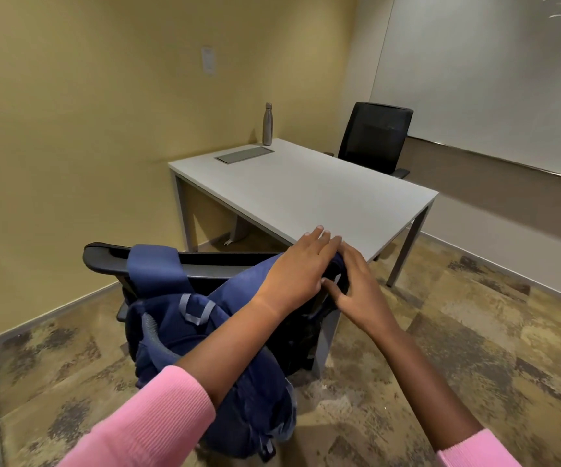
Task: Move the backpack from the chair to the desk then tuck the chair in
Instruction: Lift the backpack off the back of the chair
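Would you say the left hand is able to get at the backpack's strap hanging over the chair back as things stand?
Probably yes. The left hand already rests on the backpack, and the strap lies uncovered over the chair back to its left, with nothing between them.

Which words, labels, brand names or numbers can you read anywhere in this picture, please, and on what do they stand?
None can be read.
Wall plate: pale, too blurred to show any text.
Whiteboard: faint marks near its top right corner, too smeared to read.
Bottle: no label shows.
Backpack: no brand or tag visible.
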Motion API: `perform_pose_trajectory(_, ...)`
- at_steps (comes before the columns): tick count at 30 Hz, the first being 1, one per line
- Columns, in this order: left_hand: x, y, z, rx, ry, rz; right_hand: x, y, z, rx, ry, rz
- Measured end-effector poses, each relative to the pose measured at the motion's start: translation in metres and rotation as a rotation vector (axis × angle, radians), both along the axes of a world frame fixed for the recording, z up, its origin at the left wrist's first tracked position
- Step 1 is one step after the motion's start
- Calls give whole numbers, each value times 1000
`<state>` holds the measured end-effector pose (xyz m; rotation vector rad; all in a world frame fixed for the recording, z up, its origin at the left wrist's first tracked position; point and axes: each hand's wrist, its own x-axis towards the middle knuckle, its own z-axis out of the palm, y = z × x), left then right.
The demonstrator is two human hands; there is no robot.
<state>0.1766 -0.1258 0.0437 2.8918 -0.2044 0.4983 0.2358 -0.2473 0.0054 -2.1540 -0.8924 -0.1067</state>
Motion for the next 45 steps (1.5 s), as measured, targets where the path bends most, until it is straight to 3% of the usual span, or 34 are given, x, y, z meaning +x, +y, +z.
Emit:
perform_pose_trajectory(5, -10, 0, -2, -33, -29, 10, -10, 2, 8, -34, -137, -6)
perform_pose_trajectory(12, -61, 39, -32, 182, -104, -33, -24, 1, 12, -67, -243, -120)
perform_pose_trajectory(17, -127, 91, -47, 245, -23, -215, -42, 1, 10, -21, -310, -262)
perform_pose_trajectory(22, -164, 138, -58, 542, 119, -313, -63, -6, -3, 4, -320, -342)
perform_pose_trajectory(26, -171, 138, -63, 700, 56, -209, -77, -16, -11, 1, -285, -353)
perform_pose_trajectory(29, -169, 129, -61, 565, -56, -204, -79, -20, -21, -18, -182, -364)
perform_pose_trajectory(34, -164, 115, -54, 355, -86, -115, -77, -14, -40, -113, 45, -286)
perform_pose_trajectory(41, -157, 100, -43, 226, -48, -13, -118, 8, -60, -338, 327, 260)
perform_pose_trajectory(43, -157, 96, -43, 215, -61, 6, -125, 22, -67, -325, 280, 275)
perform_pose_trajectory(45, -158, 92, -43, 201, -56, 31, -129, 37, -72, -302, 95, 237)
